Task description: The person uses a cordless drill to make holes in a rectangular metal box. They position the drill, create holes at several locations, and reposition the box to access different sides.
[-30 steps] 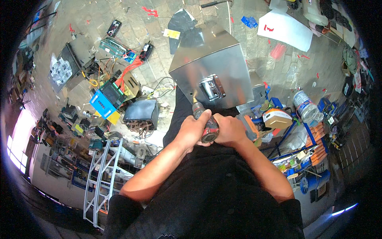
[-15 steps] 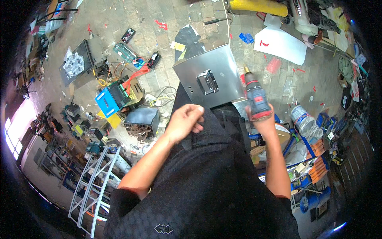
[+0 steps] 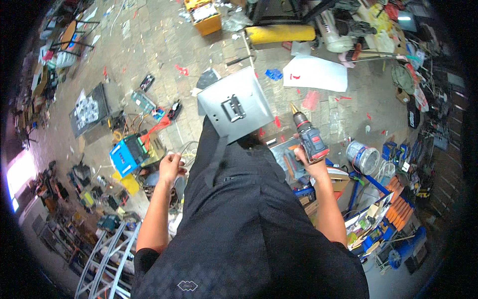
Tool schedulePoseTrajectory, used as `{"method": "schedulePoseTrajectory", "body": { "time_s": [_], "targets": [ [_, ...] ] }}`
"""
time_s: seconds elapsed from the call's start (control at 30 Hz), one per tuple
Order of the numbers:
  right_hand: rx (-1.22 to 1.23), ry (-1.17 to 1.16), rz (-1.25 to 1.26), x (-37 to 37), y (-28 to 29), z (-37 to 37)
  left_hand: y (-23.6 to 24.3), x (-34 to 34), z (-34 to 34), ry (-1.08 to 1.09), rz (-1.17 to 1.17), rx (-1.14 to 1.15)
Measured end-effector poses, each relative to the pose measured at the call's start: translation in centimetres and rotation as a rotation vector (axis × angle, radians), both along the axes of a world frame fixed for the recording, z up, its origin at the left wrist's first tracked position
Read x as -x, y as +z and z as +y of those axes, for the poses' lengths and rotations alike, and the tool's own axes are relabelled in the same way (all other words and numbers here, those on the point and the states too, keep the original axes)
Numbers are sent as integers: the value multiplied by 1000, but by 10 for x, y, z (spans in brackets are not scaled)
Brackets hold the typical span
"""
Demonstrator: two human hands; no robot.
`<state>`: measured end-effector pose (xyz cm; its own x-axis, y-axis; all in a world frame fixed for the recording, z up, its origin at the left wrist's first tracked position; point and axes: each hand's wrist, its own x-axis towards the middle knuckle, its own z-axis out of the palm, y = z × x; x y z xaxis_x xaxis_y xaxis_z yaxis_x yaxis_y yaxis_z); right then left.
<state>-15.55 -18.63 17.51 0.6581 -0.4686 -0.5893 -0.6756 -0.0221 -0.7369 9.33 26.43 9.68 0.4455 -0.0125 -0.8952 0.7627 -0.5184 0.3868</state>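
My right hand (image 3: 314, 168) is wrapped round the grip of a cordless drill (image 3: 312, 138), dark grey with red parts. A gold, cone-shaped step bit (image 3: 294, 108) sits in its chuck and points away from me. To the left, my left hand (image 3: 172, 168) hangs apart from everything near it, its fingers curled in; whether anything small is between them is hidden. Ahead of my legs, a square metal panel (image 3: 249, 122) lies tilted. It carries a black handle-like fitting (image 3: 234, 107) near its middle and two small holes beside that. Neither hand touches the panel.
A blue machine with wires (image 3: 127, 157) stands at the left, above an aluminium ladder (image 3: 107, 261). Farther off lie a white sheet (image 3: 318, 74) and a yellow cylinder (image 3: 280, 34). A bucket (image 3: 362, 158) and a cluttered blue rack (image 3: 373, 184) are at my right.
My left hand has moved left and back from beside the panel. The drill has shifted slightly left in my right hand. The whole view has moved, showing more floor ahead.
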Motion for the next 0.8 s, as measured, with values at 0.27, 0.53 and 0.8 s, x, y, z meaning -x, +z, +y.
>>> {"method": "schedulePoseTrajectory", "body": {
  "time_s": [0.27, 0.53, 0.8],
  "targets": [
    [-261, -241, -429, -6, 56, 9, -19, -7, 6, -82, -40, 13],
    [-453, -340, -584, 4, 88, 7, -31, -17, 32, -172, -71, -30],
    [-426, -327, -586, 8, 94, 17, -26, -18, 41, -115, -35, -54]
  ]
}}
